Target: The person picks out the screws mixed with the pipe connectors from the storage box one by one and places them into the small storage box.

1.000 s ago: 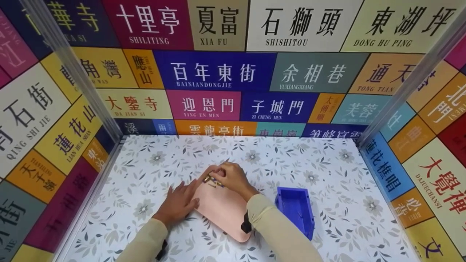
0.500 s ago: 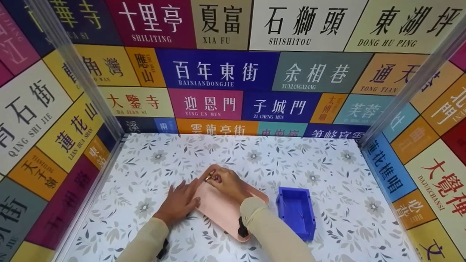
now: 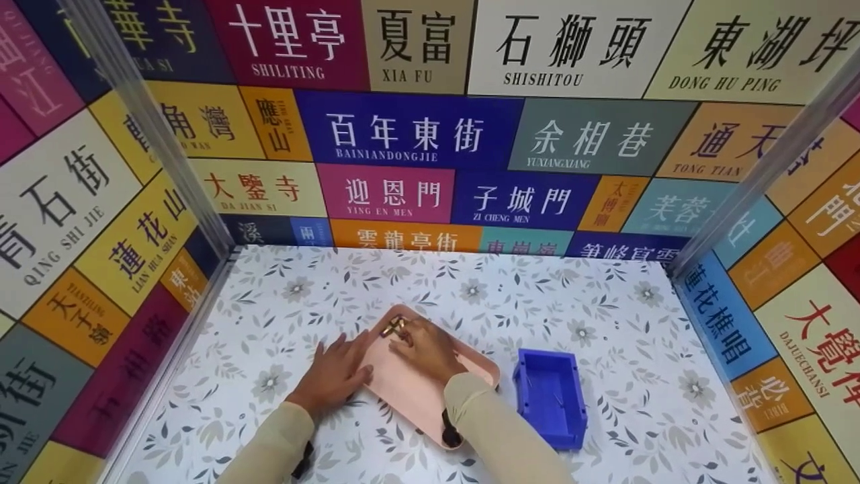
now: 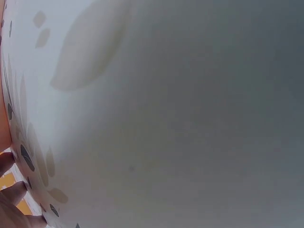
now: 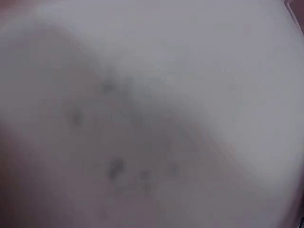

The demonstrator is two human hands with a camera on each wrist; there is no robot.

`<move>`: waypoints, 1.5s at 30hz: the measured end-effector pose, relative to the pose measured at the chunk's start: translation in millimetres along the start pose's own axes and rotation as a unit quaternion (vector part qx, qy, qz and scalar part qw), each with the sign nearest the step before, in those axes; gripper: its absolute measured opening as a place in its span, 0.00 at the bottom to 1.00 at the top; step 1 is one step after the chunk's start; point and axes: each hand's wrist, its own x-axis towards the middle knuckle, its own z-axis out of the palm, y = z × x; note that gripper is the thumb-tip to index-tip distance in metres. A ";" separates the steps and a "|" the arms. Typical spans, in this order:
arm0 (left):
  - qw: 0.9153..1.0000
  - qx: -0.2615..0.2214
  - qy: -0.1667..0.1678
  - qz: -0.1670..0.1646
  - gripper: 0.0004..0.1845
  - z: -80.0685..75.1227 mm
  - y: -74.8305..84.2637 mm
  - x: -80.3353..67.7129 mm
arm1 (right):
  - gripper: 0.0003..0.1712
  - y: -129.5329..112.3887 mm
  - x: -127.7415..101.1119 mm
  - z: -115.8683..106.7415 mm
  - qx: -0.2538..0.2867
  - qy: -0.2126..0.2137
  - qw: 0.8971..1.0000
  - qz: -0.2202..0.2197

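Small brass-coloured pieces [image 3: 395, 327] lie crossed near the far end of a pale pink tray [image 3: 410, 396]. Over that end, my right hand [image 3: 430, 349] has its fingers bent, with the fingertips and thumb at the pieces, pinching at them; the hand partly hides them. My left hand [image 3: 332, 370] lies along the tray's left edge, fingers stretched out and thumb reaching onto the tray. In the left wrist view its fingertips [image 4: 16, 190] rest near the patterned surface at the lower left. The right wrist view is only a blur.
A blue open bin [image 3: 551, 400] stands to the right of the tray, with a few thin slivers inside. The table [image 3: 605, 323] has a floral cover. Walls of coloured sign panels [image 3: 403, 128] enclose the back and both sides.
My right hand first covers the loose pieces, then draws back slightly toward me; the pieces now sit closer together, crossed. My left hand stays at the tray edge. The view shifts slightly.
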 end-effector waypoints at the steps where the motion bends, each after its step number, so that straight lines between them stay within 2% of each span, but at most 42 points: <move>1: 1.000 -0.001 -0.001 -0.001 0.41 0.1 0.6 -0.2 | 0.14 0.5 -0.5 0.9 -0.005 0.002 1.000 0.000; 12: 1.000 -0.002 0.011 0.014 0.40 -0.1 2.1 0.3 | 0.07 2.3 0.7 3.4 -0.052 0.006 0.999 0.006; 16: 1.000 -0.008 0.011 0.013 0.40 0.2 1.9 0.7 | 0.08 1.7 1.5 2.4 -0.056 0.011 0.998 -0.004; 23: 0.999 0.007 0.034 0.039 0.40 1.9 -1.3 2.3 | 0.10 4.7 -1.5 4.8 -0.059 0.032 0.997 -0.025; 30: 0.999 0.003 0.024 0.029 0.40 2.1 -1.6 2.0 | 0.10 5.7 -0.2 5.1 -0.054 0.034 0.997 -0.040; 35: 1.000 0.002 0.019 0.022 0.40 3.0 -2.7 2.1 | 0.10 4.2 0.0 2.2 -0.037 0.016 0.999 -0.034; 45: 1.000 0.001 0.007 0.010 0.41 4.4 -5.1 2.9 | 0.06 -6.5 6.7 -11.6 0.015 -0.051 0.998 0.023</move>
